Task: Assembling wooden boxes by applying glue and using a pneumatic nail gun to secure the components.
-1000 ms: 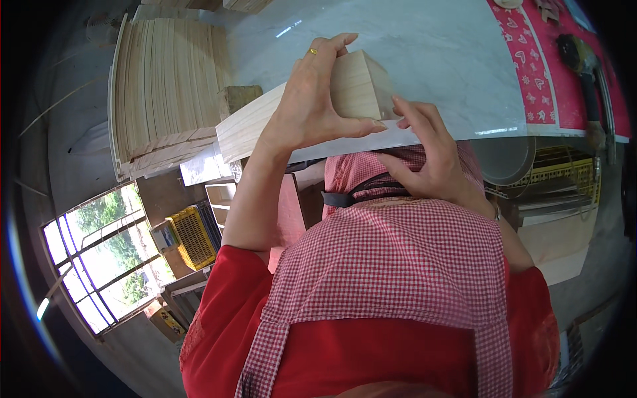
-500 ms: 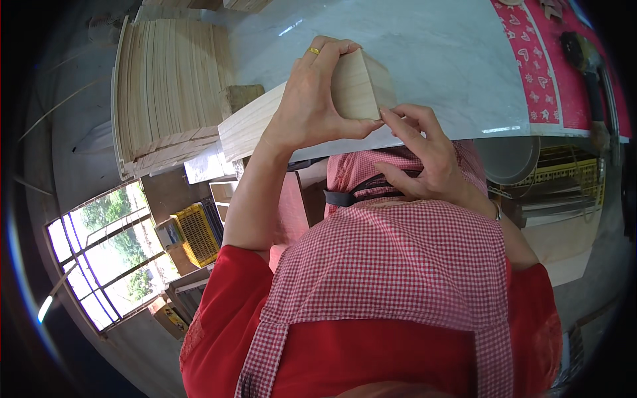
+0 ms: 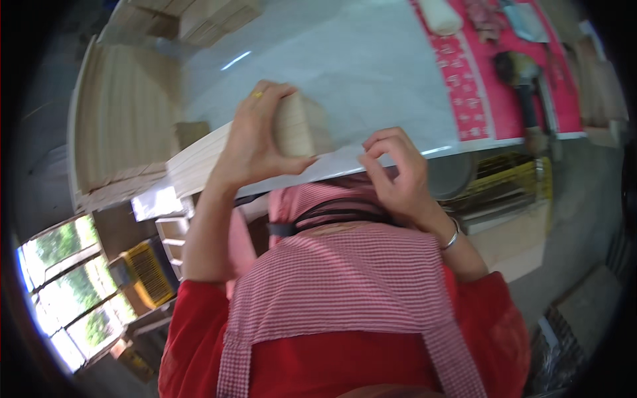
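My left hand [image 3: 255, 142] is closed around a long pale wooden box-shaped piece [image 3: 294, 127], thumb on the near side and fingers over the far side. The piece lies slanting along the table's near edge, and its right end face shows beyond my hand. My right hand [image 3: 401, 174] is held apart from it, to the right of that end. Its fingers are curled and its thumb is drawn in close to the fingertips in a pinch. Whether anything small sits between them I cannot make out; the picture is blurred.
A tall stack of thin wooden boards [image 3: 126, 113] stands at the left of the pale table [image 3: 371, 73], a small wood block [image 3: 191, 134] beside it. More wooden pieces [image 3: 215, 20] lie at the back. On a pink cloth [image 3: 491, 99] at right rests a black-handled tool [image 3: 525, 99].
My right hand has come away from the wooden piece's corner, its thumb closing toward the fingers. My left hand keeps its hold. The whole view has shifted, bringing more of the pink cloth into sight.
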A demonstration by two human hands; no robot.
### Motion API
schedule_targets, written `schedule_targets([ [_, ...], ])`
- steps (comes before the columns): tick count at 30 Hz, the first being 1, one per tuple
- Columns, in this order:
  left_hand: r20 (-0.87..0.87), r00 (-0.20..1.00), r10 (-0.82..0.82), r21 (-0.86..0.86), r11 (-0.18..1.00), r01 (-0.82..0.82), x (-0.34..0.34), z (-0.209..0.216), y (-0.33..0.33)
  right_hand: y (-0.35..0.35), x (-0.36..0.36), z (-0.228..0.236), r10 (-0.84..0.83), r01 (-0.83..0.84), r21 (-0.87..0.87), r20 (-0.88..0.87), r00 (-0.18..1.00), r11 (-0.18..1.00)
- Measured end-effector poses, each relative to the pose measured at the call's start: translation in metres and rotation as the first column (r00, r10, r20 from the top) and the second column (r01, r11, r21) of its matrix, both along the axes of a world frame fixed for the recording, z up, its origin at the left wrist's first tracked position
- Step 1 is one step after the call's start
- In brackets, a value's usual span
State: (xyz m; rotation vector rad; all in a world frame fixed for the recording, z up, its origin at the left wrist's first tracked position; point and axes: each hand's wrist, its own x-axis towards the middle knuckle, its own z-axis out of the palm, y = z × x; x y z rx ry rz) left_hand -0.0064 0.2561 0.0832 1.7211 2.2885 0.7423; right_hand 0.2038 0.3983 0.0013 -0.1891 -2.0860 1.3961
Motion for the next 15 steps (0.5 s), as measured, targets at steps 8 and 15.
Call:
schedule_targets([
  [8,-0.012,1.0,0.022,-0.001,1.0,-0.022,0.005,-0.003,-0.001,0.184,0.08,0.002,-0.751,0.439,0.768,0.08,0.655,0.465],
  [15,-0.072,0.996,0.059,0.107,0.993,-0.051,0.0,-0.021,-0.006,0.246,0.108,-0.012,-0.781,0.163,0.816,0.442,0.441,0.554],
])
